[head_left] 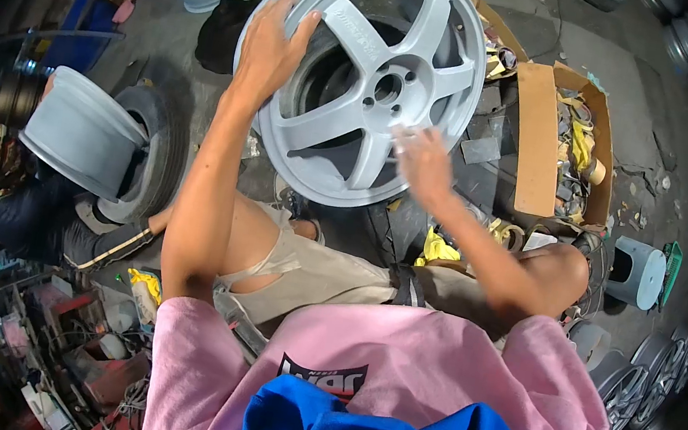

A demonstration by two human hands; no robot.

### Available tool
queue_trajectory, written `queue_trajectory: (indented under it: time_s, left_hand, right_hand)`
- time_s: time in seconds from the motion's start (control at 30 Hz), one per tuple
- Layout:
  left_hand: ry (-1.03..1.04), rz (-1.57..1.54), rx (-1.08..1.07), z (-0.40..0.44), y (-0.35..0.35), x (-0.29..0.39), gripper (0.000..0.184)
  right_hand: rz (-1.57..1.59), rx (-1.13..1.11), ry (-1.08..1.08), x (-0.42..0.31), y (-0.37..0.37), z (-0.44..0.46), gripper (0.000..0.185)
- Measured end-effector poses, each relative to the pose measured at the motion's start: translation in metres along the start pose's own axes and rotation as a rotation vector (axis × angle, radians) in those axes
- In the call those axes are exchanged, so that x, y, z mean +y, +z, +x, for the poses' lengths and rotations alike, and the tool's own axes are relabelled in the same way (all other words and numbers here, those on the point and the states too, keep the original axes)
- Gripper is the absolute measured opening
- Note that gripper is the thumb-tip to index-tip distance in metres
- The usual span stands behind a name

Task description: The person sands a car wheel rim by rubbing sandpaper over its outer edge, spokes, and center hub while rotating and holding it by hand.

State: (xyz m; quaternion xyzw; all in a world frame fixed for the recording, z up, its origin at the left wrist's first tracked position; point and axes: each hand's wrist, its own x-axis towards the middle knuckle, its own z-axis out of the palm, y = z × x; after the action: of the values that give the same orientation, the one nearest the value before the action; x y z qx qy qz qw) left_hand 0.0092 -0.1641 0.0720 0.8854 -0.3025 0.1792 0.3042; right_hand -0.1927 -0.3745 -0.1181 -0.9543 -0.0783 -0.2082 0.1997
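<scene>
A grey-coated alloy wheel (426, 37) with broad spokes and a hub with several bolt holes is tilted up facing me. My left hand (273, 45) grips the wheel's outer rim at its left side, thumb over the edge and fingers behind. At the lower right of the hub my right hand (422, 169) is against or just above a spoke. Motion smears its fingers, so whether a small grey thing is in them cannot be made out. Behind the wheel, a black tyre and another pale rim partly show.
An open cardboard box (537, 141) of scraps and tape rolls stands to the right, beside a grey-blue container (639, 272). At left, a person (29, 202) sits by another grey wheel (83, 130) and a tyre (163, 159). Tools and clutter (91, 355) fill the lower left.
</scene>
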Motion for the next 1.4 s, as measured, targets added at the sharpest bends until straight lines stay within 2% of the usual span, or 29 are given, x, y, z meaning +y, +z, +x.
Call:
queue_trajectory:
  time_s: [0.03, 0.07, 0.13, 0.17, 0.27, 0.3, 0.37, 0.4, 0.47, 0.6, 0.67, 0.73, 0.77, 0.8, 0.87, 0.9, 0.93, 1.0, 1.03, 1.1, 1.13, 1.2, 1.23, 1.27, 1.33, 1.37, 1.4]
  left_hand:
    - [0.001, 0.000, 0.002, 0.001, 0.000, 0.000, 0.045]
    - [-0.015, -0.009, -0.009, 0.001, 0.000, 0.000, 0.045]
    - [-0.023, -0.015, -0.030, 0.002, -0.003, 0.005, 0.045]
    - [-0.034, -0.044, -0.049, 0.002, -0.005, 0.008, 0.045]
    - [-0.053, -0.088, -0.050, 0.001, -0.005, 0.009, 0.045]
    - [-0.054, -0.098, -0.046, -0.001, -0.004, 0.007, 0.045]
    - [-0.042, -0.079, -0.016, -0.001, 0.000, 0.000, 0.045]
    - [-0.025, -0.061, -0.001, -0.001, 0.002, -0.003, 0.045]
    - [-0.025, -0.061, -0.007, -0.002, 0.001, -0.004, 0.045]
    - [-0.041, -0.096, -0.023, -0.001, 0.000, -0.002, 0.046]
    - [-0.043, -0.086, -0.013, -0.001, 0.001, -0.001, 0.046]
    - [-0.043, -0.077, -0.013, -0.003, 0.001, -0.002, 0.047]
    - [-0.049, -0.065, -0.008, -0.003, 0.002, -0.002, 0.047]
    - [-0.053, -0.053, -0.003, -0.003, 0.002, -0.002, 0.046]
    - [-0.031, -0.060, 0.015, -0.004, 0.005, -0.005, 0.046]
    - [-0.015, -0.067, 0.041, -0.004, 0.004, -0.006, 0.046]
    - [-0.026, -0.061, 0.052, -0.006, 0.000, -0.004, 0.046]
    - [-0.082, -0.056, 0.023, -0.013, -0.009, 0.004, 0.045]
    - [-0.075, -0.027, 0.080, -0.017, -0.013, 0.007, 0.044]
    - [-0.118, 0.021, 0.068, -0.026, -0.024, 0.010, 0.044]
    - [-0.163, 0.065, 0.056, -0.031, -0.030, 0.012, 0.045]
    - [-0.187, 0.078, 0.039, -0.048, -0.039, 0.016, 0.048]
    - [-0.199, 0.145, -0.012, -0.061, -0.042, 0.016, 0.047]
    - [-0.214, 0.215, -0.063, -0.074, -0.045, 0.015, 0.046]
    - [-0.209, 0.232, -0.098, -0.101, -0.044, 0.010, 0.047]
    - [-0.205, 0.240, -0.132, -0.113, -0.043, 0.007, 0.049]
    - [-0.203, 0.243, -0.126, -0.126, -0.039, 0.004, 0.049]
  right_hand:
    - [0.344, 0.037, 0.217, -0.033, -0.004, 0.007, 0.035]
    - [0.514, 0.140, 0.331, -0.055, -0.006, 0.017, 0.029]
    - [0.824, -0.010, 0.616, -0.068, -0.021, 0.029, 0.032]
    - [0.826, -0.005, 0.619, -0.060, -0.018, 0.025, 0.032]
    - [-0.044, -0.199, -0.130, 0.026, -0.015, 0.011, 0.039]
    - [-0.116, -0.435, -0.098, 0.048, -0.036, 0.030, 0.040]
    - [-0.579, -0.380, -0.471, 0.098, -0.052, 0.065, 0.041]
    - [-0.688, -0.307, -0.577, 0.102, -0.061, 0.087, 0.036]
    - [-0.748, -0.438, -0.598, 0.081, -0.086, 0.116, 0.034]
    - [-0.797, -0.431, -0.589, 0.073, -0.060, 0.079, 0.033]
    - [-0.337, -0.385, -0.111, 0.043, -0.027, 0.041, 0.026]
    - [-0.046, -0.157, 0.071, 0.013, -0.001, 0.028, 0.026]
    - [0.172, -0.212, 0.162, 0.010, 0.001, 0.033, 0.025]
    - [0.173, -0.211, 0.164, 0.010, -0.016, 0.048, 0.025]
    - [1.068, -0.654, 0.832, 0.010, -0.048, 0.077, 0.026]
    - [1.206, -0.524, 0.745, 0.021, -0.053, 0.071, 0.030]
    - [1.203, -0.538, 0.734, 0.038, -0.053, 0.066, 0.030]
    - [0.959, -0.202, 0.677, 0.075, -0.047, 0.046, 0.035]
    - [0.961, -0.203, 0.675, 0.085, -0.043, 0.035, 0.035]
    - [0.881, -0.016, 0.911, 0.102, -0.028, 0.007, 0.038]
    - [0.887, -0.002, 0.920, 0.116, -0.006, -0.010, 0.038]
    - [0.740, 0.029, 0.730, 0.139, 0.038, -0.033, 0.040]
    - [0.623, -0.031, 0.768, 0.106, 0.014, -0.019, 0.042]
    - [0.631, -0.026, 0.764, 0.100, 0.018, -0.014, 0.042]
    - [0.567, -0.194, 0.929, 0.093, 0.030, -0.012, 0.047]
    - [0.532, -0.098, 0.846, 0.089, 0.038, -0.012, 0.054]
    - [0.534, -0.094, 0.840, 0.091, 0.047, -0.014, 0.054]
